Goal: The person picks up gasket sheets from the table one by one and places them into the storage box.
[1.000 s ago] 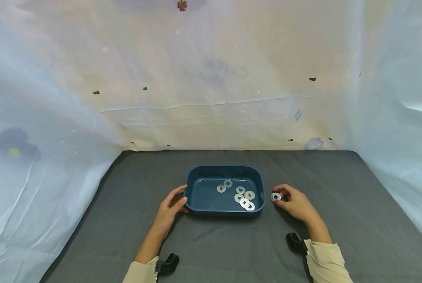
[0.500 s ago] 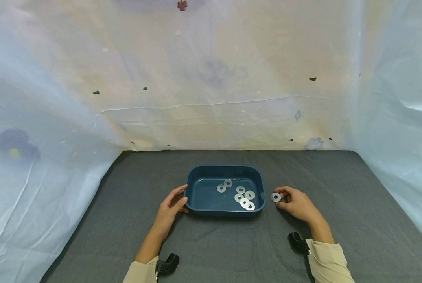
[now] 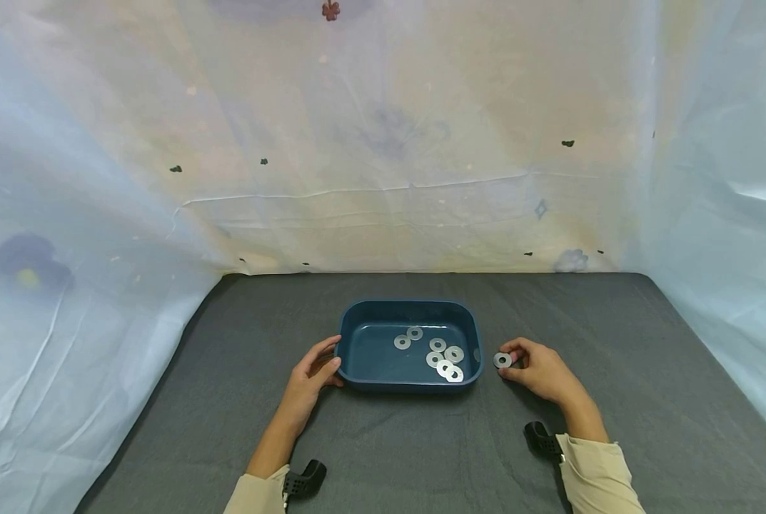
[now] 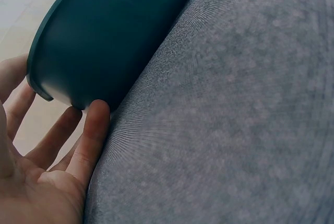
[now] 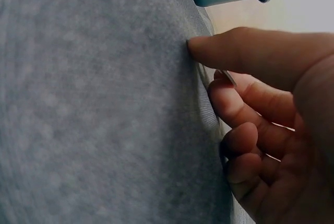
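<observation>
A dark blue rectangular tray [image 3: 389, 387] stands on the grey cloth with several flat metal washers [image 3: 454, 354] lying inside, mostly toward its right half. At the tray's left end my left hand [image 3: 308, 377] rests its extended fingers against the outer wall; the left wrist view shows the fingertips [image 4: 97, 110] touching the tray's side [image 4: 104, 41] low down. Just right of the tray, my right hand [image 3: 540, 371] pinches one washer [image 3: 502, 360] between thumb and fingers, close to the cloth. Only a thin edge of that washer [image 5: 228, 78] shows in the right wrist view.
A grey cloth [image 3: 395, 457] covers the table. Pale patterned curtains [image 3: 383, 143] hang behind it and along both sides. Black wrist mounts [image 3: 304, 480] sit at both cuffs.
My right hand, with the washer, has shifted very slightly to the right and down. My left hand and the tray have stayed put.
</observation>
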The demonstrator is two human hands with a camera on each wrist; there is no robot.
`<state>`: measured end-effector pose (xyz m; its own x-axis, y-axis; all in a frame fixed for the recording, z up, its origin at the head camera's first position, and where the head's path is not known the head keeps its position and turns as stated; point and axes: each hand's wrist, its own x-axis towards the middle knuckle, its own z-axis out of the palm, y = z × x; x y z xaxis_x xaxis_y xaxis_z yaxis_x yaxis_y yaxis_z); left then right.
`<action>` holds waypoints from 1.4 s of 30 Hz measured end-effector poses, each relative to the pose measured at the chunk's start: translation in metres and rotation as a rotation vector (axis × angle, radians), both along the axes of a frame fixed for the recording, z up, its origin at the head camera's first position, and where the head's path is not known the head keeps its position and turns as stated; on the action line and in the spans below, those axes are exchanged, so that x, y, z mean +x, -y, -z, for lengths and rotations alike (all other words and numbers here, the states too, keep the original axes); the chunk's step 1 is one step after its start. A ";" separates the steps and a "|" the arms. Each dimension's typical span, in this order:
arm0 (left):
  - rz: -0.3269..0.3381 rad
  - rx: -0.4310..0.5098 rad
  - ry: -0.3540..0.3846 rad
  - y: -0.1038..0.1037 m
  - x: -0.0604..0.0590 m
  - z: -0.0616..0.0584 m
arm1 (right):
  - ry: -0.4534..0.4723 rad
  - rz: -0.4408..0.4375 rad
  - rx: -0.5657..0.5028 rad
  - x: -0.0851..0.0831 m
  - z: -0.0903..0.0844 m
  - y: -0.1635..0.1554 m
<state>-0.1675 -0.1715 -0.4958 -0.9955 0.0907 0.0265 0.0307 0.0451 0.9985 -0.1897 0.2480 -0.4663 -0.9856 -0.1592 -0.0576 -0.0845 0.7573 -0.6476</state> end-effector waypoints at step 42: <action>0.007 -0.016 0.005 0.001 0.000 0.000 | -0.088 0.055 -0.012 0.008 -0.032 0.001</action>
